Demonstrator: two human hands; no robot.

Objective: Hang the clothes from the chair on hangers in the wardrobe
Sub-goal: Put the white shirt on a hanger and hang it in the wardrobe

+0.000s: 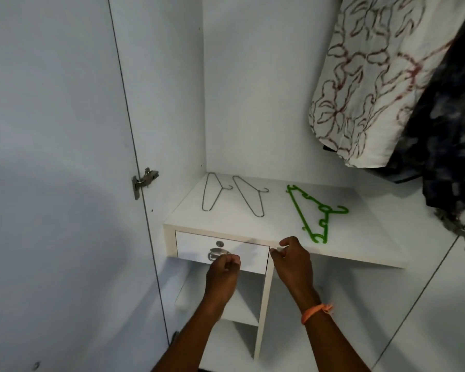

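Hanging at upper right, cut off by the frame edge: a white garment (381, 76) with a reddish-brown outline print, and beside it a dark blue patterned garment (446, 146); what they hang from is out of view. No chair shows in this view.

Wardrobe (253, 89): white interior, left door (51, 157) open on a metal hinge (144, 181).

Shelf (360, 232): white, carrying three hangers lying flat and apart. Left wire hanger (212, 191) and second wire hanger (249, 196), thin grey metal, hooks to the right. Green plastic hanger (316, 213) to their right, near the front edge.

Drawer (250, 256): under the shelf at left, white front, keyhole and metal pull handle (217, 253) partly hidden.

Left hand (223, 272): fingers curled at the handle; a firm grip cannot be made out.

Right hand (293, 261): fingers curled, pinching the shelf's front edge beside the drawer. Orange wristband (316, 312) on that wrist.
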